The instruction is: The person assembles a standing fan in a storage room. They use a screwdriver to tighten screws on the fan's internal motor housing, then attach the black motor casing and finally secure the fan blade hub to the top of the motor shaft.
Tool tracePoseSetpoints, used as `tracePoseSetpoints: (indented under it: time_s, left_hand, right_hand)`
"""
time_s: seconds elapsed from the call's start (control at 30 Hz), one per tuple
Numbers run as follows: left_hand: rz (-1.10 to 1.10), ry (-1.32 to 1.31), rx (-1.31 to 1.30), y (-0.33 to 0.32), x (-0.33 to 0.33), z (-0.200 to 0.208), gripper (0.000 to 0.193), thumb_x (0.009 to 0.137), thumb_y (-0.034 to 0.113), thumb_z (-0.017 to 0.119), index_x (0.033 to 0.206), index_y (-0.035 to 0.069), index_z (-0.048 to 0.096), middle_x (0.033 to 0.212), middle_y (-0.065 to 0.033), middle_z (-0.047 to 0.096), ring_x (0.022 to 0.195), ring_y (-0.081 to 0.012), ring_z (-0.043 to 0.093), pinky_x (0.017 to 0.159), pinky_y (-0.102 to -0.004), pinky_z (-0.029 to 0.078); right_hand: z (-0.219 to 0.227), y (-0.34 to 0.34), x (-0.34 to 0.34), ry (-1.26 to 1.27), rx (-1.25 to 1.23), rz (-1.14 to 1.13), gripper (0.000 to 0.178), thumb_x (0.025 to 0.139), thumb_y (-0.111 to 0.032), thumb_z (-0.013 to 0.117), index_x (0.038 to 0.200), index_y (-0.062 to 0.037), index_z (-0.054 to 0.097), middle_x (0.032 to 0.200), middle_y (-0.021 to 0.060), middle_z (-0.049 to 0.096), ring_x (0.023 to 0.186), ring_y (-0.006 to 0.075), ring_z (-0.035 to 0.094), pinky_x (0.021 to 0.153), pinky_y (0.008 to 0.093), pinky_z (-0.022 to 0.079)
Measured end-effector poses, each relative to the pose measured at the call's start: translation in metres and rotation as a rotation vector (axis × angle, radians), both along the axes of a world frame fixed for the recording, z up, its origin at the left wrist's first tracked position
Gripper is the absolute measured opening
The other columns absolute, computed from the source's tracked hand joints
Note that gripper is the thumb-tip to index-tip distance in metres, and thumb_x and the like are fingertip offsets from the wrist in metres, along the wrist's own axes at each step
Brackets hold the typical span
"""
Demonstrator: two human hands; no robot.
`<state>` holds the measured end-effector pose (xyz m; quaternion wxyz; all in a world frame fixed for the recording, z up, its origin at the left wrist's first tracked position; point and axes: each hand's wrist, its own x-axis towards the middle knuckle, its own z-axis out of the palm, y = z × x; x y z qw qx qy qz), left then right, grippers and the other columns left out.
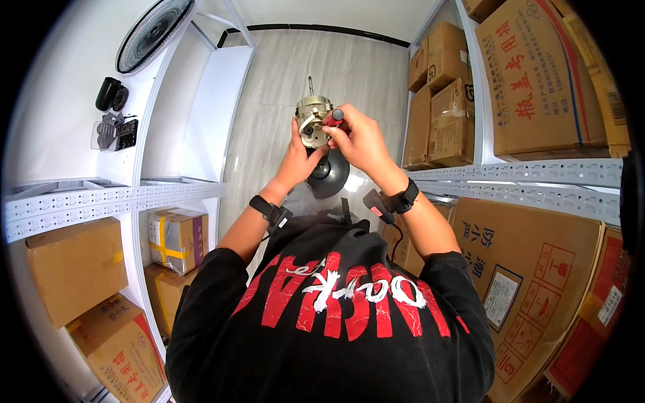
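Note:
In front of me stands a fan motor, a metal unit with its thin shaft pointing away from me. Below it a black round base rests on the floor. My left hand is wrapped round the motor's left and near side. In my right hand is a screwdriver with a red and black handle, gripped between thumb and fingers against the motor's right side. Its tip is hidden, so I cannot tell whether it sits in a screw.
On the left shelf lie a black fan grille, a black plastic housing and a small tool bit set. Cardboard boxes fill the right rack; more boxes stand at lower left. Pale floor tiles stretch beyond the motor.

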<state>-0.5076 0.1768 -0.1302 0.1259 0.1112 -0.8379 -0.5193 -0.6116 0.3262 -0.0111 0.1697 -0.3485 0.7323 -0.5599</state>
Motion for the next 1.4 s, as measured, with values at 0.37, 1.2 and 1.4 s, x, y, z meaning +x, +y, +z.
tracePoseSetpoints:
  time_s: [0.37, 1.2, 1.4]
  left_hand:
    - [-0.040, -0.046, 0.147, -0.002, 0.002, -0.001, 0.108, 0.092, 0.033, 0.070, 0.153, -0.008, -0.010, 0.146, -0.0301, 0.043, 0.135, -0.0412, 0.046, 0.111, -0.0428, 0.038]
    - [-0.025, -0.091, 0.191, -0.055, 0.016, 0.029, 0.070, 0.089, 0.025, 0.075, 0.143, 0.002, 0.038, 0.139, -0.0195, 0.052, 0.128, -0.0300, 0.053, 0.098, -0.0416, 0.051]
    - [0.024, -0.116, 0.165, -0.062, 0.016, 0.020, 0.051, 0.089, 0.021, 0.075, 0.130, 0.001, 0.053, 0.125, -0.0147, 0.062, 0.116, -0.0247, 0.062, 0.094, -0.0379, 0.052]
  right_hand:
    - [0.001, 0.011, -0.018, 0.224, 0.045, 0.206, 0.014, 0.092, -0.003, 0.067, 0.105, -0.0010, 0.061, 0.085, 0.0083, 0.067, 0.071, 0.0137, 0.065, 0.068, 0.0289, 0.054]
    - [-0.050, 0.049, -0.036, 0.030, 0.274, 0.059, 0.020, 0.085, -0.015, 0.073, 0.095, -0.0004, 0.064, 0.078, 0.0127, 0.064, 0.071, 0.0230, 0.061, 0.069, 0.0365, 0.050]
    - [-0.078, 0.026, -0.021, 0.083, 0.274, 0.089, 0.022, 0.085, -0.016, 0.072, 0.096, 0.0001, 0.063, 0.084, 0.0189, 0.067, 0.078, 0.0362, 0.065, 0.071, 0.0427, 0.051]
